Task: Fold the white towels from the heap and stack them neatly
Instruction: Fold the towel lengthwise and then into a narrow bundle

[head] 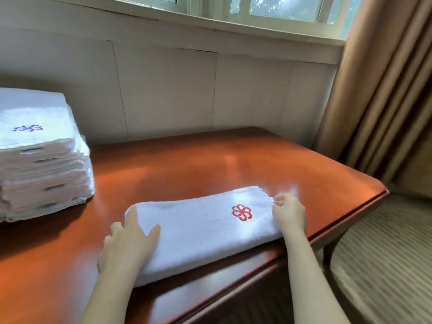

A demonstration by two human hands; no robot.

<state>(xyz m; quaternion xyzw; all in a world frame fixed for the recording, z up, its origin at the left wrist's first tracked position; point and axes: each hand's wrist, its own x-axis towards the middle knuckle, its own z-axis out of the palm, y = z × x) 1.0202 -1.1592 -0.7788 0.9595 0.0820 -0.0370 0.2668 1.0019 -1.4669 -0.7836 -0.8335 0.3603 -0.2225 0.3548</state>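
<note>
A white towel point(201, 228) with a red flower emblem lies folded into a long strip near the front edge of the reddish wooden table point(210, 164). My left hand point(128, 242) rests flat on the towel's left end, fingers spread. My right hand point(288, 212) pinches the towel's right end at its far corner. A tall stack of folded white towels point(39, 160) stands at the table's left; its top towel carries a blue flower emblem. No loose heap is in view.
A white panelled wall and a window sill run behind the table. Tan curtains point(383, 94) hang at the right. The table's right edge drops to a striped carpet point(385, 265), with a table leg below the corner.
</note>
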